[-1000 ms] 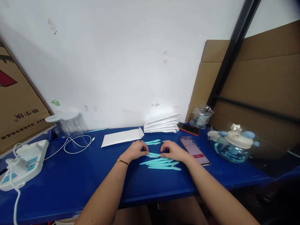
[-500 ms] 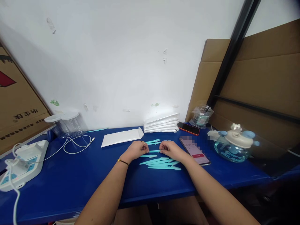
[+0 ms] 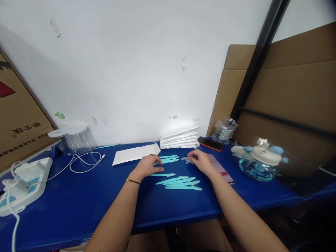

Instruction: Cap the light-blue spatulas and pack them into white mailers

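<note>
Step in hand, as judged: sorting slim turquoise tools [image 3: 168, 160], with small pale pieces [image 3: 187, 159] alongside. Next move, as judged: a fine fingertip pinch on one pale piece. Your left hand [image 3: 147, 166]: palm down, fingers loosely curled at the far tools' left ends; hold, cannot tell. Your right hand [image 3: 202, 162]: thumb and forefinger nearly together at the pale pieces; hold, cannot tell. Near side: one lone tool [image 3: 166, 174], then a fanned group [image 3: 181, 187].
</note>
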### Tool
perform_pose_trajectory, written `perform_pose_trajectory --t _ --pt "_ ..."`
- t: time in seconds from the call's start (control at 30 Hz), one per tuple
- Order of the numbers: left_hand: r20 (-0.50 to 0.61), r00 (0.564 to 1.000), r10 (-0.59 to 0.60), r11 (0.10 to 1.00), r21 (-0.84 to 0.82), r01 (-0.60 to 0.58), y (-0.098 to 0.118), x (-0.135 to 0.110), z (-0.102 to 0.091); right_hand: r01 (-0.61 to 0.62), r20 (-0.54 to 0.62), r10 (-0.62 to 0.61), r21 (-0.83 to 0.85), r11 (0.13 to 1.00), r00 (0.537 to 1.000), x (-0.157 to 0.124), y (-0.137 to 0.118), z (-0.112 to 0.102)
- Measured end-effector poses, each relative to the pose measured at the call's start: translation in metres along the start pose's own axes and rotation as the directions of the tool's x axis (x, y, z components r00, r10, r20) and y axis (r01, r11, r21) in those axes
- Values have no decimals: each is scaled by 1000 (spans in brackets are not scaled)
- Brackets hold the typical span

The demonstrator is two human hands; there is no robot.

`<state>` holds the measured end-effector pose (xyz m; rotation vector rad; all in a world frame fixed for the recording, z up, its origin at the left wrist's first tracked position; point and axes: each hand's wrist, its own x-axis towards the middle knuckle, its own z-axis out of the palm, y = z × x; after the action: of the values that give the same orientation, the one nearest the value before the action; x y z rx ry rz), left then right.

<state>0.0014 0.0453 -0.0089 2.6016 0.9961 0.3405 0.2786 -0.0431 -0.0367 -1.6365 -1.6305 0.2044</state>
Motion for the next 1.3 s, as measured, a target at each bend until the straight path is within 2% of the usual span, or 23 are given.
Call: perform_pose_trajectory --t 0.07,0.13,0.23,0.37,0.47,0.53,0.67,0.73,0.8,0.83,0.9,1.0,1.07,1.17,1.3 --pt "166 986 9 998 -68 2 -2 -4 -1 9 37 -11 42 999 999 -2 -5 1" --pt "226 974 6 996 -88 15 -3 -5 1 27 100 -35 83 996 994 -4 -13 3" --pt "150 989 13 996 -86 0 0 1 10 54 199 -85 157 986 976 -7 -27 10" --pt "78 997 26 983 -184 -11 9 11 19 20 298 -92 236 972 950 -9 -38 19" --pt "33 999 29 980 -200 -22 9 13 18 -20 287 -59 265 964 956 -6 -33 18" --pt "2 1000 1 985 -171 -1 6 13 16 -72 250 7 250 966 968 -4 -24 13" --pt "-65 995 -72 995 -68 67 -1 13 14 -120 177 98 117 986 979 0 -6 1" --pt "-94 993 -65 998 -2 65 -2 14 15 -85 122 81 23 996 989 0 -4 -2" --pt "-141 989 -41 998 42 47 -1 16 17 -46 83 46 -2 999 995 -3 -8 -5" --pt "-167 985 -33 998 45 41 0 16 17 -25 99 23 25 999 995 -4 -12 -6" --pt "-183 982 -37 999 4 39 2 14 17 24 221 -47 105 994 974 -9 -20 -9" --pt "-72 997 -38 991 -129 28 6 8 15 100 436 -147 130 987 888 -14 -28 -7" --pt "44 999 5 978 -208 4 9 3 15 148 481 -169 82 986 860 -15 -29 -3" --pt "164 983 79 969 -246 -36 14 -2 15 177 468 -178 47 983 865 -13 -27 5" --pt "181 980 87 984 -170 -55 20 0 16 197 417 -197 43 979 887 -12 -28 10"
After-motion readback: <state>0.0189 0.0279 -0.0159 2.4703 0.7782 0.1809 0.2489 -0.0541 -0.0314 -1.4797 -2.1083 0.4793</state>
